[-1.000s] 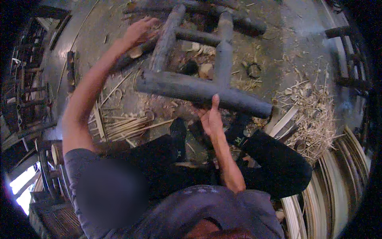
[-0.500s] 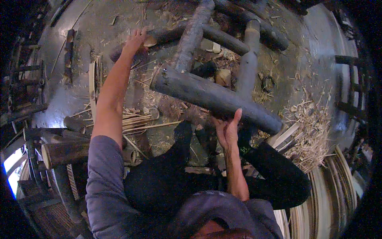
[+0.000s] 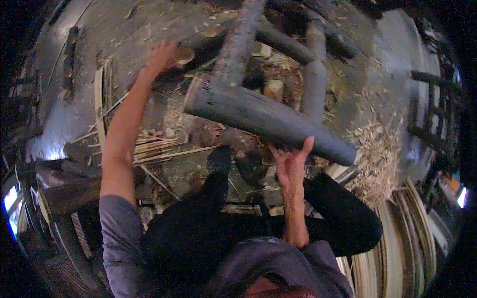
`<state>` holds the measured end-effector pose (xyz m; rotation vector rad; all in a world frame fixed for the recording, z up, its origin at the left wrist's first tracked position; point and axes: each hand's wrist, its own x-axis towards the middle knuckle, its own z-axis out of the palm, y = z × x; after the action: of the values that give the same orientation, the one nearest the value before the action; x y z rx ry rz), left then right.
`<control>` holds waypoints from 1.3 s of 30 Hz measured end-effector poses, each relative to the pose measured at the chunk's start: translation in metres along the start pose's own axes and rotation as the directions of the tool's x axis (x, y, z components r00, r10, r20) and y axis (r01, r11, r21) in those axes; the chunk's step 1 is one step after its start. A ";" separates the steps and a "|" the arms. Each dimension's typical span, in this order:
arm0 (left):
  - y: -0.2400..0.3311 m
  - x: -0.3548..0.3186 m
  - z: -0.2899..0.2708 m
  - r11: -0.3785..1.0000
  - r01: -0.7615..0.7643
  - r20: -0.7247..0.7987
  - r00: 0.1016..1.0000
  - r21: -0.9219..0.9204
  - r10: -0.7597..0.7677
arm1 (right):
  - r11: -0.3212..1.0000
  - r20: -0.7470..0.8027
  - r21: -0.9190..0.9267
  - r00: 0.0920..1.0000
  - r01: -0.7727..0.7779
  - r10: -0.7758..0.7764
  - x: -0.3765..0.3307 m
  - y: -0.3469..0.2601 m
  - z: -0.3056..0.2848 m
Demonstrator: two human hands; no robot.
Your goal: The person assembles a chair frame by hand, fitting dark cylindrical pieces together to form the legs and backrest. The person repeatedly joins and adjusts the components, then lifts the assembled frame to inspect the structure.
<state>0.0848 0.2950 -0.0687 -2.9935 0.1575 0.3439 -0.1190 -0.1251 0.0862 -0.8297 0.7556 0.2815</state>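
Dark round timber: one open wooden frame, held tilted before the seated person, its front beam (image 3: 268,116) nearest the body. Joined to it, as far as can be seen: a left rail (image 3: 238,44) and a right rail (image 3: 315,69), linked farther out by a thinner crosspiece (image 3: 283,42).

Right hand (image 3: 290,166): placed beneath the front beam toward its right end; the beam is gripped, thumb set apart against the near face, fingers curled out of sight underneath. Left hand (image 3: 161,54): extended, fingers loosely apart, placed at the pale-ended pole (image 3: 206,44); whether contact is made cannot be told.

State of work: the main members are judged to be largely fitted together. The spaces between rails are left unfilled. Whether the pole is to be counted as a frame part or a loose piece cannot be settled.

Surroundings: a heap of shavings (image 3: 377,156) at right, pale split strips (image 3: 154,147) at left, a small wood block (image 3: 273,89) seen just beyond the front beam.

Obscured: the far end of the frame is cut off by the upper edge; the rail joints are partly hidden; the left fingertips are blurred; the rim is lost in darkness.
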 end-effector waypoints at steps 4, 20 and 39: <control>-0.010 -0.021 -0.031 0.997 -0.074 0.013 0.997 -0.003 0.074 | 0.999 -0.033 0.035 0.999 0.011 -0.010 -0.006 -0.020 0.012; -0.012 -0.185 -0.017 0.814 0.243 -0.164 0.911 -0.528 -0.378 | 0.994 0.067 0.106 0.997 0.018 -0.025 0.011 0.014 -0.009; 0.199 -0.076 -0.096 -0.405 -0.081 0.155 0.843 -0.911 -0.516 | 0.999 0.139 0.033 0.990 0.021 -0.026 0.107 -0.015 -0.045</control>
<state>0.0091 0.0929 0.0194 -4.3892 -1.9593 -0.7023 -0.0577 -0.1744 -0.0002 -0.7807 0.6179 0.3025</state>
